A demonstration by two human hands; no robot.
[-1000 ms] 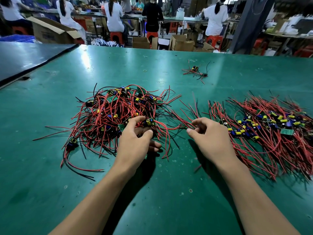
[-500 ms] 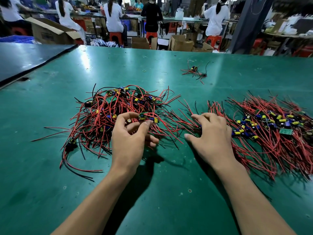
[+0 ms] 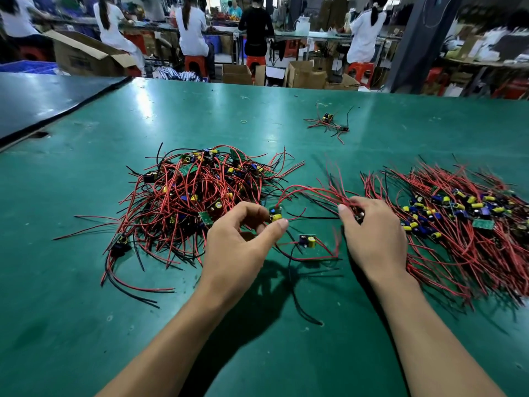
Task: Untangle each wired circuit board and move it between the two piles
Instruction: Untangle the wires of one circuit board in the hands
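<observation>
A tangled pile (image 3: 200, 193) of small circuit boards with red and black wires lies left of centre on the green table (image 3: 86, 325). A neater pile (image 3: 458, 224) of boards lies at the right. My left hand (image 3: 237, 247) pinches a small board (image 3: 275, 213) with a yellow capacitor, lifted just off the tangled pile's right edge. My right hand (image 3: 372, 239) grips that board's red wires (image 3: 315, 191) between the piles. Another board (image 3: 307, 241) hangs or lies just below, between my hands, with a black wire trailing toward me.
A few stray wired boards (image 3: 327, 121) lie farther back on the table. A dark table (image 3: 43, 104) adjoins at the far left. Beyond the far edge are cardboard boxes (image 3: 306, 74), red stools and several seated people at benches.
My left hand has pulled a board out of the tangled pile toward the right. My right hand closed on its red wires, and a second board came out between my hands.
</observation>
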